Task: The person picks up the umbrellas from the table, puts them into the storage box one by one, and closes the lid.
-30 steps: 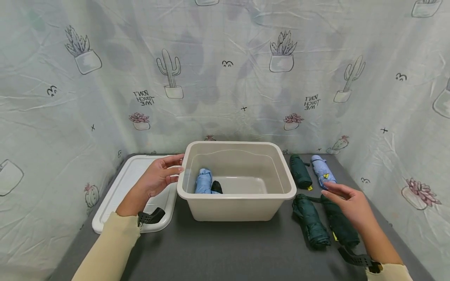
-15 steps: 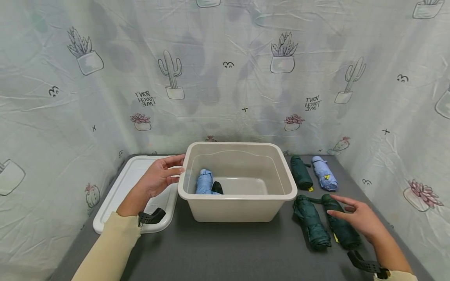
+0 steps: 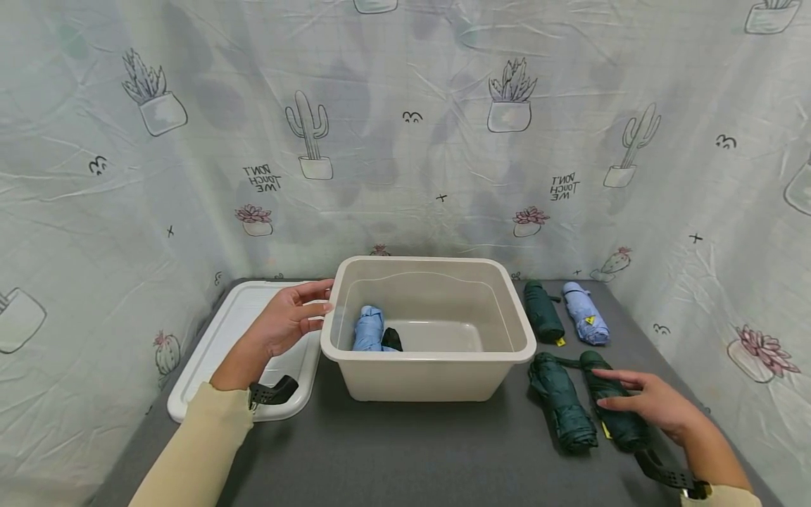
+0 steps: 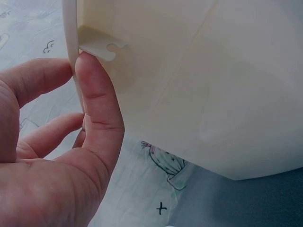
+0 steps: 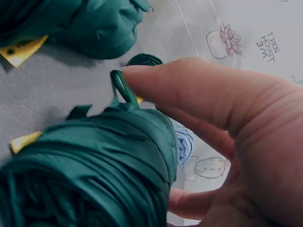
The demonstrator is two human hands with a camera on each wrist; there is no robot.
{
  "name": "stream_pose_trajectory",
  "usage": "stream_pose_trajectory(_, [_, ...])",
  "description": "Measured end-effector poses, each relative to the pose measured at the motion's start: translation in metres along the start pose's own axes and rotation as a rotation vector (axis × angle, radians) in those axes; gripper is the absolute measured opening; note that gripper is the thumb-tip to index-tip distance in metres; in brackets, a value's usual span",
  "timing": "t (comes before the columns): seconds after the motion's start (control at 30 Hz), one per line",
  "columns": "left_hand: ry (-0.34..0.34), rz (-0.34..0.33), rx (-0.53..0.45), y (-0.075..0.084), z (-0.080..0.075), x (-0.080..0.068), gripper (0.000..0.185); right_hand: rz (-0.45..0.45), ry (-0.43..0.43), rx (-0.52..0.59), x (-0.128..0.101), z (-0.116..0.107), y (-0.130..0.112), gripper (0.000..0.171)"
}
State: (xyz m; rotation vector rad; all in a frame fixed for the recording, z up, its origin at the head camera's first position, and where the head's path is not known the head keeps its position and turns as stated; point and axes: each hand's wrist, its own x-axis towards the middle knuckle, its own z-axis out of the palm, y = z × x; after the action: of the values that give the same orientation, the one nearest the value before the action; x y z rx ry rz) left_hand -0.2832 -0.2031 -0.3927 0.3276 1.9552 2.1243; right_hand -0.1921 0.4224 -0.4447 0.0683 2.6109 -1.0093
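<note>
The person's left hand (image 3: 288, 325), just left of centre in the head view, holds the left rim of a beige plastic bin (image 3: 428, 355), thumb under the lip and fingers curled lightly over it; the left wrist view shows the thumb (image 4: 97, 101) pressed up against that lip. The right hand (image 3: 655, 408), at lower right, lies over a folded dark green umbrella (image 3: 613, 415) on the grey table (image 3: 412, 451), its fingers spread and only slightly bent, touching the fabric but not yet wrapped around it. In the right wrist view the thumb (image 5: 189, 90) lies along the top of the rolled cloth. A second dark green umbrella (image 3: 560, 401) lies just beside it on the left. Farther back, right of the bin, lie another green umbrella (image 3: 542, 312) and a light blue umbrella (image 3: 586, 313). Inside the bin, at its left end, lies a light blue umbrella with a black handle (image 3: 370, 329). A white lid (image 3: 209, 352) lies flat left of the bin. To lift cleanly, the fingers would best close around the middle of the roll, clear of its neighbour, while the other hand steadies the bin.
</note>
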Motion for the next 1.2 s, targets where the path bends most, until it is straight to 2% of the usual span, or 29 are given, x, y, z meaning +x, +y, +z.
stream_pose_trajectory(0.3, [0.001, -0.007, -0.015, 0.0, 0.001, 0.0, 0.065, -0.01, -0.029, 0.012, 0.001, -0.004, 0.009, 0.069])
stream_pose_trajectory(0.5, [0.004, -0.007, -0.025, -0.002, 0.0, 0.0, 0.065, -0.019, -0.014, 0.004, 0.001, -0.002, 0.012, 0.071])
stream_pose_trajectory(0.77, [0.011, -0.008, -0.047, -0.002, 0.0, 0.0, 0.065, -0.011, -0.026, 0.014, 0.002, -0.003, 0.01, 0.069])
stream_pose_trajectory(1.2, [0.009, -0.007, -0.044, -0.001, 0.0, 0.0, 0.065, -0.021, -0.001, -0.014, 0.0, -0.001, 0.007, 0.068])
